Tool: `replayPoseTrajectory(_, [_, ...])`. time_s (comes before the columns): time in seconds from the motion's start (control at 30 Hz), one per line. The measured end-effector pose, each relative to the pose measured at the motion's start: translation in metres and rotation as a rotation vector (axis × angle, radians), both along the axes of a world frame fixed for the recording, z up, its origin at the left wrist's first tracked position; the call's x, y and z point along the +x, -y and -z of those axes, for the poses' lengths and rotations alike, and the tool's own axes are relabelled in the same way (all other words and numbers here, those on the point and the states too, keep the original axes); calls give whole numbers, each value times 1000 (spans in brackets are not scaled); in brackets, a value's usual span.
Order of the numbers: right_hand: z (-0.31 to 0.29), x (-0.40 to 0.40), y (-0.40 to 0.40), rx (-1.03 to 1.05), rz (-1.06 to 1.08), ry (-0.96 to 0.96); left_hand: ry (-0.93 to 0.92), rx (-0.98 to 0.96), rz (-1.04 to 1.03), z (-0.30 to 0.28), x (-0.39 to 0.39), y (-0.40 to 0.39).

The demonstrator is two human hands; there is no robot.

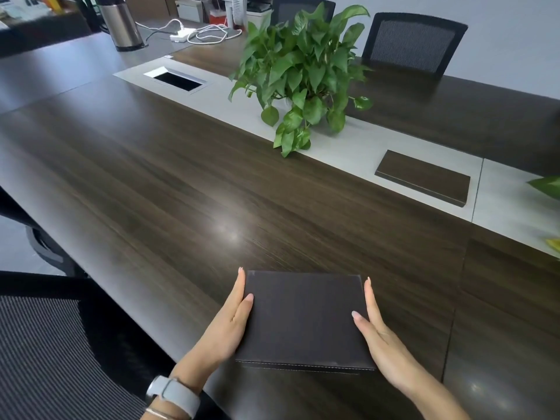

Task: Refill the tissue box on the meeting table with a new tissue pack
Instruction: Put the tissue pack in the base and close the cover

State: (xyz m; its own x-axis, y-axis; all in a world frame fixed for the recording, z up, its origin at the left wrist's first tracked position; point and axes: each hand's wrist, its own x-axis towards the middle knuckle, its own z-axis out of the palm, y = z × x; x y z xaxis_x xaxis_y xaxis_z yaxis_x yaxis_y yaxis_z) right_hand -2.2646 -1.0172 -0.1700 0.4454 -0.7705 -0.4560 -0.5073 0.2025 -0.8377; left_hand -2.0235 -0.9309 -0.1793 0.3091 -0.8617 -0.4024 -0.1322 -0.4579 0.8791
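A dark brown leather tissue box (304,321) with light stitching along its near edge sits on the dark wood meeting table (169,189), close to the near edge. Its plain flat face is up; no slot or tissue shows. My left hand (228,324) presses flat against the box's left side, thumb resting on the top. My right hand (378,338) presses against the right side, thumb on the top too. Both hands clasp the box between them. No tissue pack is in view.
A leafy green potted plant (303,74) stands on the table's grey centre strip, with an open cable hatch (175,80) to its left and a closed wooden hatch lid (424,177) to its right. A mesh chair (45,344) is at my near left; two chairs stand across.
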Motion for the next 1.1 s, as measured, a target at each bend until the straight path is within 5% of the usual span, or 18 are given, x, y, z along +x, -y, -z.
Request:
replayPoseTrajectory(0.2, [-1,1,1,215,233,160,-348,94,-131,-14,-10,9])
replayPoseTrajectory(0.43, [-37,-40,23,121,525,355,-533,-136,-246,-52,-44,77])
replayPoseTrajectory(0.73, [-21,-93,14,-129,754,389,-399,-178,-55,-31,-111,136])
replayPoseTrajectory(0.9, [3,-109,2,-102,785,401,-297,-230,-27,-7,-131,126])
replayPoseTrajectory(1.1, [5,-109,0,-102,823,301,63,-329,167,-6,-132,132])
